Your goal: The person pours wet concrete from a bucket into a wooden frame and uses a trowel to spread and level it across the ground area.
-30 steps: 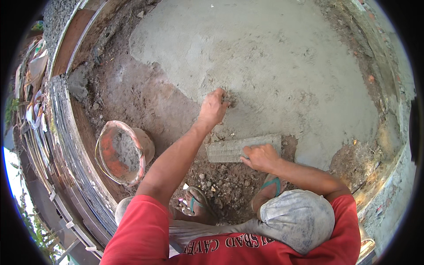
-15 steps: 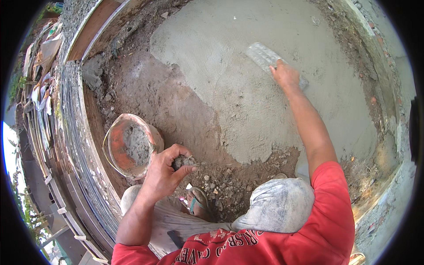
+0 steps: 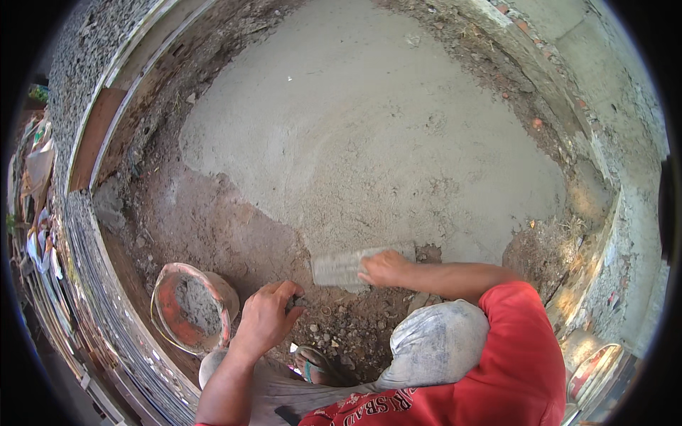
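My right hand (image 3: 386,269) is closed round the grip of a flat rectangular plastering trowel (image 3: 334,268), blurred by motion. The trowel lies at the near edge of the wet grey cement layer (image 3: 369,170), where cement meets bare soil. My left hand (image 3: 264,319) hangs over the soil with thumb and fingers curled together. A small dark lump of mortar shows in the gap between them, mostly hidden by the fingers. Just left of that hand stands an orange bucket (image 3: 229,295) with a wire handle, holding grey mortar (image 3: 197,305).
Bare brown soil (image 3: 206,213) borders the cement on the left, with loose gravel (image 3: 348,319) by my sandalled foot (image 3: 316,363). Low concrete walls (image 3: 497,18) enclose the area. Another bucket (image 3: 593,369) sits at the lower right. Long rods (image 3: 106,298) lie outside on the left.
My right hand has drawn the trowel from the middle of the cement back toward me, to its near edge. My left hand stays near the bucket, its fingers curled. The view has shifted.
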Tool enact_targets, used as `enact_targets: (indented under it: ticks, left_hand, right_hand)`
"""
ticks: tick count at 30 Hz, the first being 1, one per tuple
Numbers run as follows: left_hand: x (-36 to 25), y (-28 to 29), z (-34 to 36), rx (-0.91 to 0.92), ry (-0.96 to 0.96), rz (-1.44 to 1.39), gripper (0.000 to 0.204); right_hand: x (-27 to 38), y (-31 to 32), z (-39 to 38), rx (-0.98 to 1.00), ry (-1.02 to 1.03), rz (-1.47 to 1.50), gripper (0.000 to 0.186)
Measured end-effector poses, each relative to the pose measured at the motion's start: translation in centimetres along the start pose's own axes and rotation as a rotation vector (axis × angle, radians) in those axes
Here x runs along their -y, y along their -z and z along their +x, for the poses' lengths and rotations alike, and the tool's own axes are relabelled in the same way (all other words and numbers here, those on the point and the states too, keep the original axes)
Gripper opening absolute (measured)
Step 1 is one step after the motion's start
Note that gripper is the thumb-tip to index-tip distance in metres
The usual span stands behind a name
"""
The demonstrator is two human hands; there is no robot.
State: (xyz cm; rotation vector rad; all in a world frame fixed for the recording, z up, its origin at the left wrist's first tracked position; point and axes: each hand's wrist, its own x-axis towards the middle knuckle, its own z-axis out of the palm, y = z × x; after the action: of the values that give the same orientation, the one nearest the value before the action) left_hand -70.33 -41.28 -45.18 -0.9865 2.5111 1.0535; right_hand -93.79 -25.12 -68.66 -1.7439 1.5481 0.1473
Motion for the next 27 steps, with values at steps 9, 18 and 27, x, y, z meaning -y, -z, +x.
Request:
enact_targets:
  ticks: [9,18,27]
  left_hand:
    - [0.9,-3.2,2.8,0.162,0.092,0.048,0.035]
    - [2.6,-2.9,4.1,0.072,0.13,0.026,0.035]
    - [2.9,-2.6,-0.2,0.05,0.214,0.04,0.039]
  right_hand:
    - [-13.2,11.4,0.4,-0.329,-0.395,-0.111,0.042]
    - [-27.7,19.1,-4.2,-0.681,-1.07,0.095,0.046]
    - [-34.9,10.0,-16.5,-0.854,-1.326,0.381,0.07]
